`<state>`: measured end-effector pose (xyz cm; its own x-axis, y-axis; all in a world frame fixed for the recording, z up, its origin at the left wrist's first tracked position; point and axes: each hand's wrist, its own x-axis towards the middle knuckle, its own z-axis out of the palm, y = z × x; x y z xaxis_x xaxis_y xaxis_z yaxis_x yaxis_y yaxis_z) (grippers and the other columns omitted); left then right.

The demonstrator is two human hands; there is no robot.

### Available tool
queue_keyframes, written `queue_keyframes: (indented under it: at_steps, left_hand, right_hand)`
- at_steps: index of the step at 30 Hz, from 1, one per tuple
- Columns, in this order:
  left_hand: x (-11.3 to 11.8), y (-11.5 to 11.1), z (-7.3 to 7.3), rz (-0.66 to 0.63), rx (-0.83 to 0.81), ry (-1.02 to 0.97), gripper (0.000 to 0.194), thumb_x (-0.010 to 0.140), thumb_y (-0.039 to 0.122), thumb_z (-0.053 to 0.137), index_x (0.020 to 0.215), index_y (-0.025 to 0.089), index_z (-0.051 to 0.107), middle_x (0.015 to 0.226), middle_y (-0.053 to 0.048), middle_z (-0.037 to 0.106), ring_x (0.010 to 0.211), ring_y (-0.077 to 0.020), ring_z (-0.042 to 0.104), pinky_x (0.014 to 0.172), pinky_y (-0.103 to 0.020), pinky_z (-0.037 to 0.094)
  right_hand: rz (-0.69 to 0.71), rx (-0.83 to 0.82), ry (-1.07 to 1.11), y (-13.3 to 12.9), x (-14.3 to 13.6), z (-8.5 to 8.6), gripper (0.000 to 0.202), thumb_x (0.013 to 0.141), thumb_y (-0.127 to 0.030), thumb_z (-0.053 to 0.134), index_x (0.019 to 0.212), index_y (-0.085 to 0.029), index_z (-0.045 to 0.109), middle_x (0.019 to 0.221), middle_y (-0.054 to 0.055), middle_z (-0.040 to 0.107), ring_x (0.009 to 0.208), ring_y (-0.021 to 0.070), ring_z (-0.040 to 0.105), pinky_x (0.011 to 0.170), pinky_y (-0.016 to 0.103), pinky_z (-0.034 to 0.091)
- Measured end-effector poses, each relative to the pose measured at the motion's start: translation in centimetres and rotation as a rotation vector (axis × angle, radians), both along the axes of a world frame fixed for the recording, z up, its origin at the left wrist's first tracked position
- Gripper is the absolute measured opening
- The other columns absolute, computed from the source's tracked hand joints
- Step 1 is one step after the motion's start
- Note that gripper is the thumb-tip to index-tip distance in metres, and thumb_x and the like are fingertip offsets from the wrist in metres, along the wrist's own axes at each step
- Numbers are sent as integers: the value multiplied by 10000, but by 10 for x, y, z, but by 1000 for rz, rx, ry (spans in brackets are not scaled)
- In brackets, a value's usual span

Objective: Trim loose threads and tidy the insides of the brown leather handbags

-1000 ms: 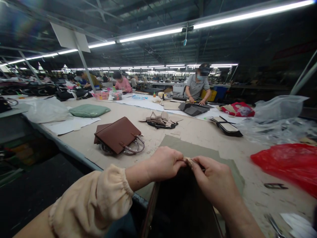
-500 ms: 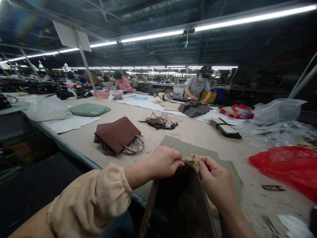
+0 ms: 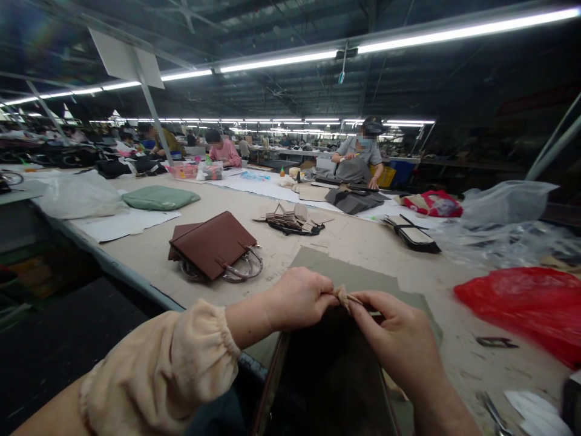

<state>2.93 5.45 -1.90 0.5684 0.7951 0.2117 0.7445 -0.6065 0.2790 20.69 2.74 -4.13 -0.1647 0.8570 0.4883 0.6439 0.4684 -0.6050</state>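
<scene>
A dark brown bag (image 3: 331,381) with its mouth facing me stands at the table edge, its inside in deep shadow. My left hand (image 3: 302,298) pinches the bag's far rim between thumb and fingers. Just to the right, my right hand (image 3: 394,330) pinches the same rim together with a small tan cloth (image 3: 344,298) bunched over it. The fingertips of both hands nearly meet there. Under the bag lies a grey-green sheet (image 3: 363,269). A brown handbag (image 3: 218,242) with wrapped handles rests on its side beyond my left hand.
Cut strips (image 3: 295,218) lie in a pile mid-table. To the right are a red plastic bag (image 3: 521,303), small snips (image 3: 497,343), a metal tool (image 3: 492,412) and clear plastic (image 3: 503,224). A green pouch (image 3: 161,197) lies at left. A co-worker (image 3: 361,157) stands across the table.
My right hand has shifted left along the rim, closer to my left hand, and the tan cloth moved with it. The co-worker across the table has raised one hand.
</scene>
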Motion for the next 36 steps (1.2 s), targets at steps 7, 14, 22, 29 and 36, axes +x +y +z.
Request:
queue_keyframes:
  at_steps: [7,14,22,29,36]
  left_hand:
    - [1,0,1,29,14,27,280,838,341,445,707,176,630,688,-24,658,634,-140,570,544,-222,347]
    - [0,0,2,43,1,26,262,827,347,471,714,180,637,682,-20,659,627,-138,566,543,-220,348]
    - [-1,-1,6,37,-29,36,265,826,351,472,734,176,649,708,-29,667,651,-145,577,570,-222,373]
    - [0,-1,4,36,-16,19,261,826,335,466,732,177,652,706,-30,662,647,-140,569,565,-219,360]
    - [-1,0,1,34,4,-11,261,826,339,464,703,180,630,677,-18,651,620,-132,557,548,-220,341]
  right_hand:
    - [-88,270,-258,-7,-5,4,197,831,-261,490,695,-195,617,665,14,609,623,146,555,593,255,368]
    - [-100,-8,-1,1,5,-5,233,816,-368,513,690,-193,602,590,-13,587,549,130,534,529,226,365]
    - [-227,-250,605,17,25,-20,355,762,-476,562,925,-166,619,742,33,654,604,162,590,514,225,444]
    - [-195,-111,233,6,15,-6,241,771,-399,576,870,-204,677,776,9,682,686,156,612,585,206,448]
    - [-67,11,-87,-1,2,2,195,785,-317,558,651,-204,643,571,-23,598,525,114,528,512,222,348]
